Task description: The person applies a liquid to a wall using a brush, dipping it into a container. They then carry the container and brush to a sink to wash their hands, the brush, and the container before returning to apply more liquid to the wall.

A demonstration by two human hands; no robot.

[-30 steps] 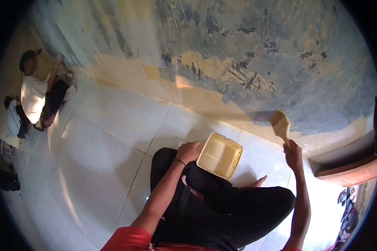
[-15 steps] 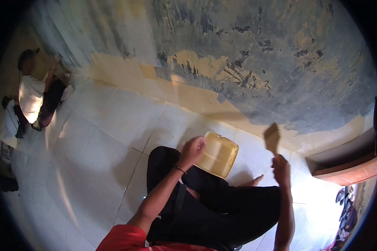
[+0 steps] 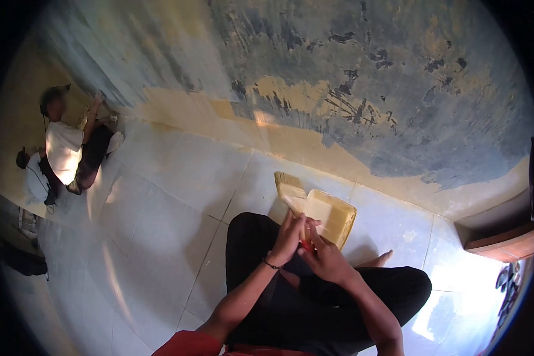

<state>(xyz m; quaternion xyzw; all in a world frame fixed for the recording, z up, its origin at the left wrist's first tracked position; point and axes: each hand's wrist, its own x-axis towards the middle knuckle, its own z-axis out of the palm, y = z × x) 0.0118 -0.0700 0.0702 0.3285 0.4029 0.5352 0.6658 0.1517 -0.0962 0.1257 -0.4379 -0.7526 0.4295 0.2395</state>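
Observation:
A wide paintbrush (image 3: 291,190) with pale bristles points up and left, between my two hands. My left hand (image 3: 288,240) is closed around its handle, near the bristle head. Fingers of my right hand (image 3: 326,258) are wrapped on the lower end of the same handle, where a bit of red shows. Just beyond my hands, a yellowish rectangular tray (image 3: 351,219) rests on the floor, partly hidden by the brush and my fingers. What it holds looks pale and smooth.
A wall (image 3: 338,148) with patchy grey-blue and tan paint rises ahead. At the left, a person (image 3: 65,145) in a white top sits against it, with another person (image 3: 35,178) behind. A brick-edged ledge (image 3: 501,240) juts out at the right.
My right hand has come left from near the wall, bringing the brush in front of me over the tray's left side. My left hand now grips the brush too. The view has shifted slightly.

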